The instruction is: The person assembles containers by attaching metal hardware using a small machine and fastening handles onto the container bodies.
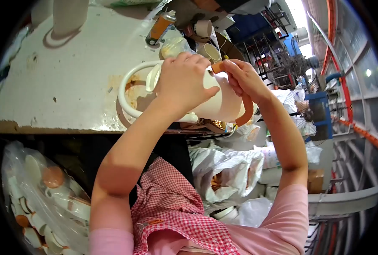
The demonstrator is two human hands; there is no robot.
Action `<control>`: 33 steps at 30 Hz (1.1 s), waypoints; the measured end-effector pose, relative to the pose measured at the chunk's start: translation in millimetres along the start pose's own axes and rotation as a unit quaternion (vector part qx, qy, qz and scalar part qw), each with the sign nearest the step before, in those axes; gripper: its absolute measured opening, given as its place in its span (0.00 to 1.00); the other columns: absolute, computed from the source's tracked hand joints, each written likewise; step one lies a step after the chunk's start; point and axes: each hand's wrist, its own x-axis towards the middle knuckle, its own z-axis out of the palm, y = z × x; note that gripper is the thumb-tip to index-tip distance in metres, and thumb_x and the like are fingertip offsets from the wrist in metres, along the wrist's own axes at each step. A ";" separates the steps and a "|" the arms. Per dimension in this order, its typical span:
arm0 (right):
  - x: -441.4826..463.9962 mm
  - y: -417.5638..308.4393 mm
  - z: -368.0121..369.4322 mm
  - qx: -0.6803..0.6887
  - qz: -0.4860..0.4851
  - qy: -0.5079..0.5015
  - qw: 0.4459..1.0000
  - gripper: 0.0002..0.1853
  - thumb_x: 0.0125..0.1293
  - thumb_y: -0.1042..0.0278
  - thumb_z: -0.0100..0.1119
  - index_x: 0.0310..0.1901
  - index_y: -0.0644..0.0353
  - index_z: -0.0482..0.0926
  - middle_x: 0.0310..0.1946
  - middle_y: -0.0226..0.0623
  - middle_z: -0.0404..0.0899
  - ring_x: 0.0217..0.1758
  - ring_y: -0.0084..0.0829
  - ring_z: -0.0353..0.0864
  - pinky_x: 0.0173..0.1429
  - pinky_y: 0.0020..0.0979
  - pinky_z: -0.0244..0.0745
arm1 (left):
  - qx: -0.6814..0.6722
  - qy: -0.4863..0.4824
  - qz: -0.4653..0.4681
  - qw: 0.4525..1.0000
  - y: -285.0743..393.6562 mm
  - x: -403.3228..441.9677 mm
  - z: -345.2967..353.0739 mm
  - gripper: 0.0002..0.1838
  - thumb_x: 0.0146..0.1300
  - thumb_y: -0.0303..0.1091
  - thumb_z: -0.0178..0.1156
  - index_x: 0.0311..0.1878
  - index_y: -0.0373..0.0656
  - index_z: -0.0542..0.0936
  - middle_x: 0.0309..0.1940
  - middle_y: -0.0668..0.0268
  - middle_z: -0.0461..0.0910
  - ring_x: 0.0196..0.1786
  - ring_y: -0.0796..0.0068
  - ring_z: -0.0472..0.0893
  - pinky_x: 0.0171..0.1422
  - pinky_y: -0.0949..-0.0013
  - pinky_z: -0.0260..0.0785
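Note:
A cream-white plastic pot (pixel 221 102) lies on its side near the table's front right corner. A white hoop handle (pixel 123 95) curves out to its left, beside a small white spout-like part (pixel 153 78). My left hand (pixel 184 80) lies over the pot and grips it, thumb stretched to the right. My right hand (pixel 243 78) is closed on a curved orange-brown handle (pixel 247 109). One end of this handle meets the pot's upper side near my left fingertips; its lower end curves around the pot's base. Whether that end touches is unclear.
A spray can (pixel 161 28) stands behind the pot on the white table (pixel 78 80). A white container (pixel 69 17) is at back left. Beside my lap are a clear bag of white and orange parts (pixel 48 199) and a white sack (pixel 227 170) with orange-brown pieces.

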 end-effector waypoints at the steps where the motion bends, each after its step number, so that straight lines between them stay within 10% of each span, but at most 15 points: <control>1: -1.4 -3.2 1.5 -0.003 0.005 0.006 1.000 0.20 0.78 0.50 0.51 0.43 0.62 0.79 0.16 0.23 0.64 0.13 0.16 0.62 0.19 0.22 0.59 | 0.012 -0.002 0.003 1.000 -0.4 0.0 1.6 0.29 0.52 0.53 0.69 0.55 0.46 0.82 0.57 0.66 0.81 0.65 0.66 0.75 0.69 0.57 0.61; 33: 1.2 -5.3 -2.1 -0.082 -0.039 -0.006 0.996 0.19 0.75 0.49 0.59 0.43 0.61 0.78 0.20 0.24 0.70 0.17 0.15 0.67 0.23 0.21 0.63 | 0.049 -0.051 0.001 0.998 -4.3 0.8 -0.2 0.32 0.54 0.55 0.70 0.58 0.46 0.80 0.60 0.66 0.79 0.67 0.68 0.73 0.70 0.56 0.61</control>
